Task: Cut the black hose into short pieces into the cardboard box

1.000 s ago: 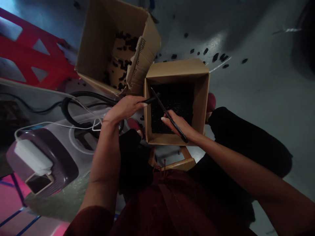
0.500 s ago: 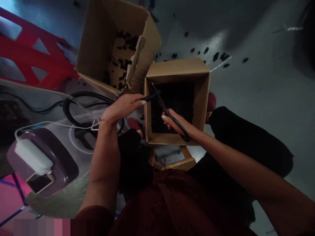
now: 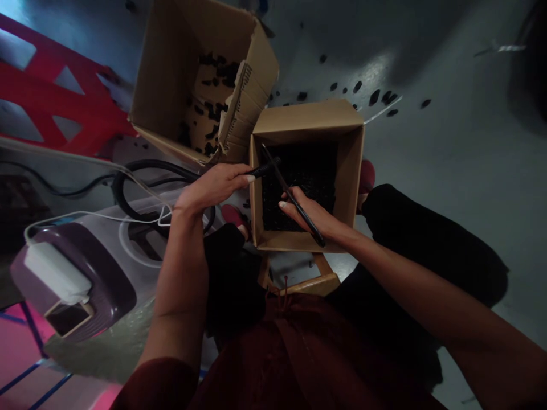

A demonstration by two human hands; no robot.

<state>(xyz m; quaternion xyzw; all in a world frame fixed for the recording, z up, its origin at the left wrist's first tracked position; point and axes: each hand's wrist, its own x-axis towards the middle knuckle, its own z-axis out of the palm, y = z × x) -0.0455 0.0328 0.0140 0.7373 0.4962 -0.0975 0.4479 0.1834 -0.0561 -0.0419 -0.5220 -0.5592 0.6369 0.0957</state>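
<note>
My left hand is closed around a black ribbed hose, whose free end sticks out over the near cardboard box. In my right hand is a pair of scissors with dark handles, gripped with the handles together. The blades cross the hose close to its end and point up and left. Whether they touch the hose or pass just over it, I cannot tell. Below both hands, small black pieces cover the bottom of the box; their shapes are hard to make out in the dark.
A larger, torn cardboard box with scattered black pieces stands at the upper left. More black bits lie on the floor. To the left are coiled hose, a purple lid carrying a white power adapter, and a red plastic frame.
The scissors' handles have come together, and their blades have closed across the hose end. My right hand has shifted very slightly left. My left hand stays nearly still.
</note>
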